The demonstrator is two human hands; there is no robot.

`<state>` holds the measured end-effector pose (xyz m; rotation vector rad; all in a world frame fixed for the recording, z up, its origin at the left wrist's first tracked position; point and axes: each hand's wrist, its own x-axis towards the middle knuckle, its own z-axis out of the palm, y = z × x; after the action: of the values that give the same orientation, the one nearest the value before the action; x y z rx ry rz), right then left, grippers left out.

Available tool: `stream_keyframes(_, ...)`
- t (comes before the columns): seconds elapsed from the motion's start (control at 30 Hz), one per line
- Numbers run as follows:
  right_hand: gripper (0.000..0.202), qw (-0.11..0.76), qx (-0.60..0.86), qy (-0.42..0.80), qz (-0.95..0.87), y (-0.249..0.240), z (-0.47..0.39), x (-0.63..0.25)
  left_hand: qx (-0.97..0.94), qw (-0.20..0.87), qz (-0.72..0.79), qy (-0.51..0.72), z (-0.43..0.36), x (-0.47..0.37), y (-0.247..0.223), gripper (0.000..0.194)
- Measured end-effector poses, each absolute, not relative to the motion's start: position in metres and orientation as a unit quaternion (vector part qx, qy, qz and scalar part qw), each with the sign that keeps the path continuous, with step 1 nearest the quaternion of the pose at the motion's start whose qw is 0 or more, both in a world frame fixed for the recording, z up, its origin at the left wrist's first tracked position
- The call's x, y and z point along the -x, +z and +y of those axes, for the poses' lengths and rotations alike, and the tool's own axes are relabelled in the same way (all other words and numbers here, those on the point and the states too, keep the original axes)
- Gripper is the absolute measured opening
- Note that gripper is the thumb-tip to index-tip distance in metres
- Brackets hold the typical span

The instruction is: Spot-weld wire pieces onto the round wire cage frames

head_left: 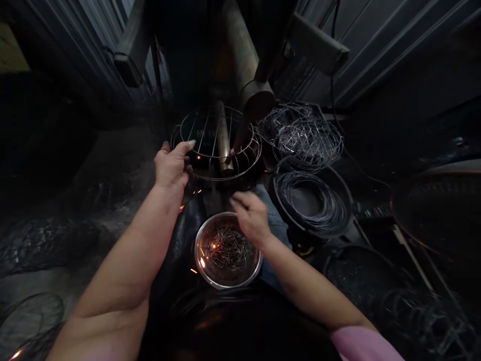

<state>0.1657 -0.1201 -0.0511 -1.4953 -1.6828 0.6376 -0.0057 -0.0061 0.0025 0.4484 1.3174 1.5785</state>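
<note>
My left hand [172, 165] is closed on the left rim of a round wire rack [191, 173], built of rings joined by thin parallel rods. The rack surrounds the lower metal bar [223, 133] of what looks like a spot welder, and the thick upper electrode arm [246, 60] comes down close above it. My right hand [252, 218] hangs over the right edge of a shiny metal bowl [201, 268]. Its fingers are curled together and slightly blurred; anything pinched in them is too small to make out. Short bits of wire [231, 248] lie heaped in the bowl. Bright sparks fly around it.
To the right, a dark round tub [349, 210] holds coiled wire [315, 200]. Several wire racks [310, 140] are piled behind it. A large dark basin rim [436, 173] stands at far right, and a thin cable [332, 90] hangs down near the pile. More wire rings [33, 306] lie lower left.
</note>
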Motion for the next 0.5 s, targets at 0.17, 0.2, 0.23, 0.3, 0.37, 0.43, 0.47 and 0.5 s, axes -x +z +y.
stream_keyframes(0.17, 0.027, -0.031, 0.449, 0.214, -0.867, -0.085, -0.149, -0.157, -0.179, 0.507, 0.535, 0.652, -0.007, 0.007, -0.005, 0.050)
stream_keyframes(0.2, 0.027, -0.069, 0.425, 0.193, -0.882, -0.089, -0.149, -0.153, -0.179, 0.505, 0.536, 0.652, -0.008, 0.007, -0.006, 0.051)
stream_keyframes(0.23, 0.026, -0.099, 0.402, 0.177, -0.893, -0.092, -0.149, -0.149, -0.183, 0.502, 0.535, 0.655, -0.008, 0.008, -0.006, 0.052)
stream_keyframes(0.3, 0.024, -0.139, 0.370, 0.162, -0.904, -0.094, -0.148, -0.144, -0.198, 0.493, 0.528, 0.662, -0.009, 0.009, -0.005, 0.054)
stream_keyframes(0.37, 0.023, -0.143, 0.370, 0.181, -0.900, -0.093, -0.148, -0.143, -0.213, 0.490, 0.519, 0.667, -0.009, 0.012, -0.004, 0.058)
stream_keyframes(0.43, 0.022, -0.122, 0.411, 0.218, -0.877, -0.090, -0.148, -0.148, -0.216, 0.484, 0.528, 0.664, -0.008, 0.015, -0.002, 0.061)
stream_keyframes(0.47, 0.022, -0.107, 0.436, 0.236, -0.862, -0.087, -0.148, -0.153, -0.214, 0.479, 0.538, 0.660, -0.007, 0.017, -0.002, 0.061)
stream_keyframes(0.5, 0.022, -0.087, 0.462, 0.260, -0.844, -0.084, -0.148, -0.159, -0.212, 0.475, 0.546, 0.657, -0.005, 0.018, -0.001, 0.061)
